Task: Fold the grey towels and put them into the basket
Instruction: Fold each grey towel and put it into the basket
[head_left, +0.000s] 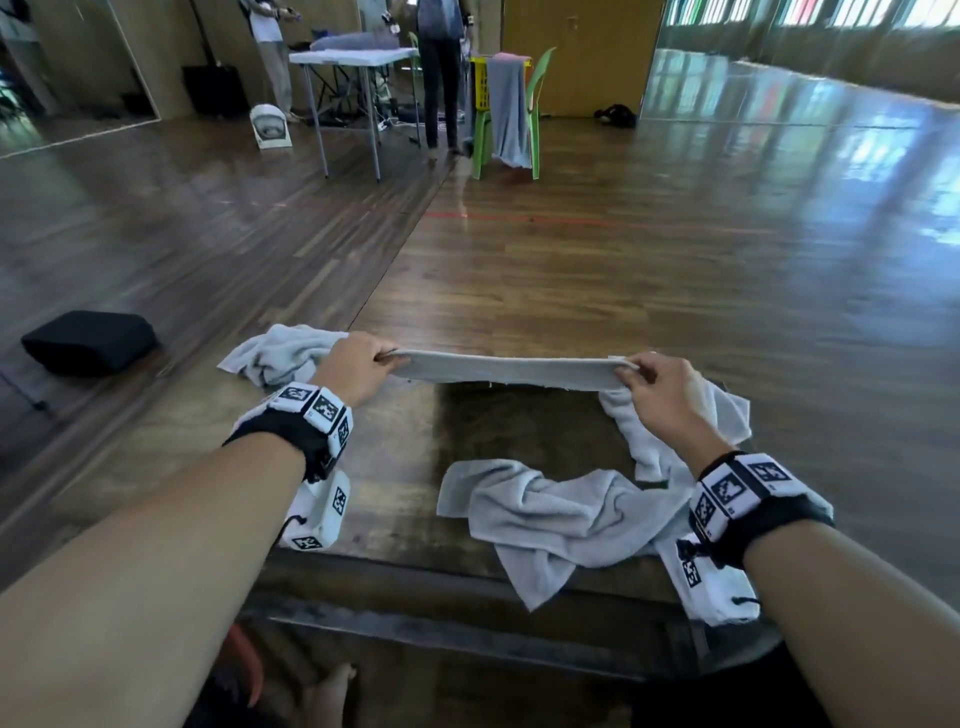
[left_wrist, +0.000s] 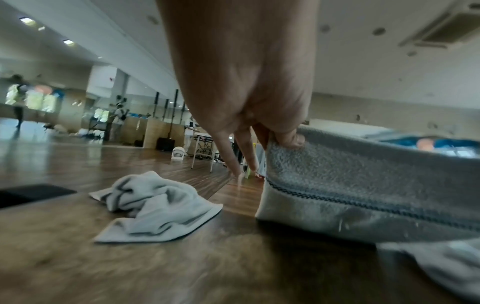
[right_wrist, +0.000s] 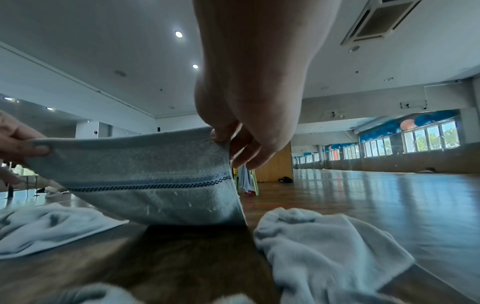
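Three crumpled towels (head_left: 550, 512) on wooden table (head_left: 395, 499) — glossy plank floor (head_left: 675, 234) beyond.

Crumpled towel (head_left: 675, 431) partly hidden behind right hand (head_left: 662, 392). Left-wrist view motion-blurred near table (left_wrist: 182, 267). Held towel (left_wrist: 363, 185) cut off at right edge beyond left hand (left_wrist: 246, 82).

Stretched towel (head_left: 506, 370) hangs between the left hand (head_left: 357, 368) and right hand (head_left: 661, 387), above the bench (head_left: 395, 499). One crumpled towel (head_left: 275, 353) lies far left, another (head_left: 550, 514) nearer, a third (head_left: 727, 415) right.
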